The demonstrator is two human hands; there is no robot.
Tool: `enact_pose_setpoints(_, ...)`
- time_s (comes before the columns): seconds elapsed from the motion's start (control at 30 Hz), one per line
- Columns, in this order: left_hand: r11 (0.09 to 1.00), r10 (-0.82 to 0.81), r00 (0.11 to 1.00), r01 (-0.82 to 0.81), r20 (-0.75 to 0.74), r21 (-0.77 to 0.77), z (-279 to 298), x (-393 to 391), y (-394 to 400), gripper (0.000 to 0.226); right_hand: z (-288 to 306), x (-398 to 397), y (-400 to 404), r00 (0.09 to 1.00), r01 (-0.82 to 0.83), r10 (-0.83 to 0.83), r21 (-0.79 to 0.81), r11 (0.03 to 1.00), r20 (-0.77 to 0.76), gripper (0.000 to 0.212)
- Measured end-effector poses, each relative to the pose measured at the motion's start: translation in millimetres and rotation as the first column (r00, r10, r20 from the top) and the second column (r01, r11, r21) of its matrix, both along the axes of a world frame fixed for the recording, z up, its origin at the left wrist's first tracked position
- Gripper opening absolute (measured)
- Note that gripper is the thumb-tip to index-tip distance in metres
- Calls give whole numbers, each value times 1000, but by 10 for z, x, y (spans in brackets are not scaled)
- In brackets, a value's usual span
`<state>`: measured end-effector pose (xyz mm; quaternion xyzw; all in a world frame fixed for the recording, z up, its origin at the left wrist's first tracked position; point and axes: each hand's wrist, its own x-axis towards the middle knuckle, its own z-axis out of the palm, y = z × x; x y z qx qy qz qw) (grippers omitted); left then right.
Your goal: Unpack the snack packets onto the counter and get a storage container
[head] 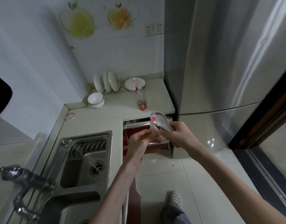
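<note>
Both hands are out over the open red drawer (156,143) beside the fridge (219,62). The right hand (179,135) grips a packet (160,121) — shiny, silvery, with a red patch on its face, its top end standing up above the knuckles. The left hand (142,139) has its fingers curled and pinches something clear at the packet's lower edge; just what it is, I cannot tell. Up on the counter (116,109), a clear bag (141,99) with orange-red contents at its near end lies well apart from the hands, just in front of a plate (132,84). Behind it — dishes on edge in a rack (106,84), and stacked white bowls (95,100) near the corner. The steel sink (84,157) sits to the left, tap (24,177) in the near foreground.
</note>
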<state>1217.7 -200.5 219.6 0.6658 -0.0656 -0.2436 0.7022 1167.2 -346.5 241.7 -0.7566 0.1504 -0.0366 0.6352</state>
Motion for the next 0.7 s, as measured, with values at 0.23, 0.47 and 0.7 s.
enact_pose_setpoints(0.23,991,54,987,-72,151,117,40,793,-626,13,-10,841,-630,994,98,-76,-314,944,82,30)
enact_pose_setpoints(0.47,972,102,990,-121,103,200,-97,1361,-1039,15,-162,1492,-940,995,16,18,-349,937,94,35)
enact_pose_setpoints(0.7,958,90,976,-139,197,250,-229,1841,-1180,15,-257,2078,-1095,997,-39,59,-352,935,45,31)
